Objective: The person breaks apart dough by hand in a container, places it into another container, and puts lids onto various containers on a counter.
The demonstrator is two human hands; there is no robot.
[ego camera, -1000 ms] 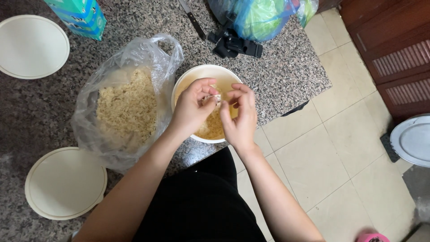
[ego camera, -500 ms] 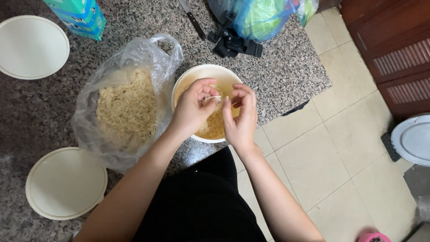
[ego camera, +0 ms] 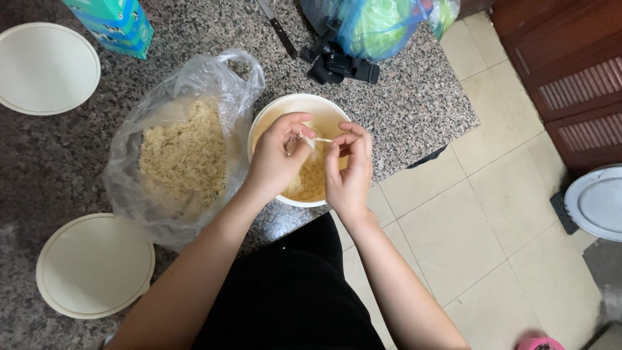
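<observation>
Both hands meet over a cream bowl (ego camera: 285,107) that sits near the front edge of the speckled granite tabletop (ego camera: 414,97). The left hand (ego camera: 277,159) and the right hand (ego camera: 348,174) are close together, fingertips almost touching, each pinching 1 end of a thin pale sprout (ego camera: 319,139) held just above the bowl. The bowl holds a heap of the same pale yellow sprouts (ego camera: 310,185), partly hidden under the hands.

At 9 o'clock from the bowl, touching its rim, lies a crumpled clear plastic bag (ego camera: 184,146) open at the top and filled with more of the pale sprouts. At 8 o'clock, near the tabletop's front edge, rests a round cream lid (ego camera: 94,266); a 2nd round cream lid (ego camera: 45,68) lies at 10 o'clock, well apart. At 12 o'clock is a black-handled knife (ego camera: 278,27), and at 1 o'clock a blue plastic bag with something green inside (ego camera: 376,23). A teal carton (ego camera: 116,19) stands at 11 o'clock.
</observation>
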